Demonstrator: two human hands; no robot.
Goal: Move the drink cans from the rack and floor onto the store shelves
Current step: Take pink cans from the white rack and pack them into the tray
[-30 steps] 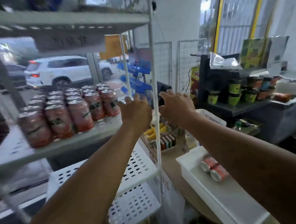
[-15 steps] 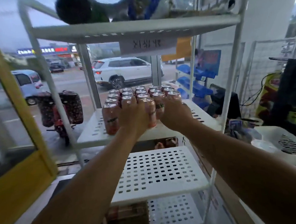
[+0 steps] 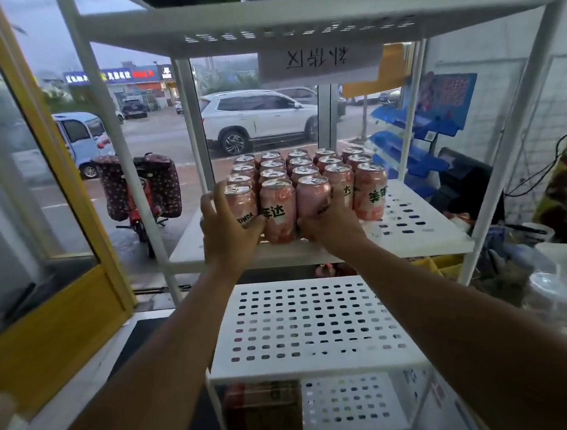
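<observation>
Several pink drink cans [image 3: 306, 173] stand in tight rows on the middle shelf [image 3: 410, 226] of a white perforated rack. My left hand [image 3: 226, 232] grips the front-left can [image 3: 241, 206], fingers curled round its left side. My right hand [image 3: 333, 224] grips the third can in the front row [image 3: 312, 196] from its right side. One front can [image 3: 278, 211] stands between the two hands. Both forearms reach in from below.
An empty perforated shelf [image 3: 310, 327] juts out below the cans. A brown box [image 3: 262, 411] sits on the bottom level. The top shelf [image 3: 295, 22] hangs overhead. A yellow-framed window [image 3: 56, 197] stands left; blue bins [image 3: 412, 152] and counter clutter lie right.
The view turned from the counter on the right to face the rack. Both hands moved onto the front row of cans and now grip one each.
</observation>
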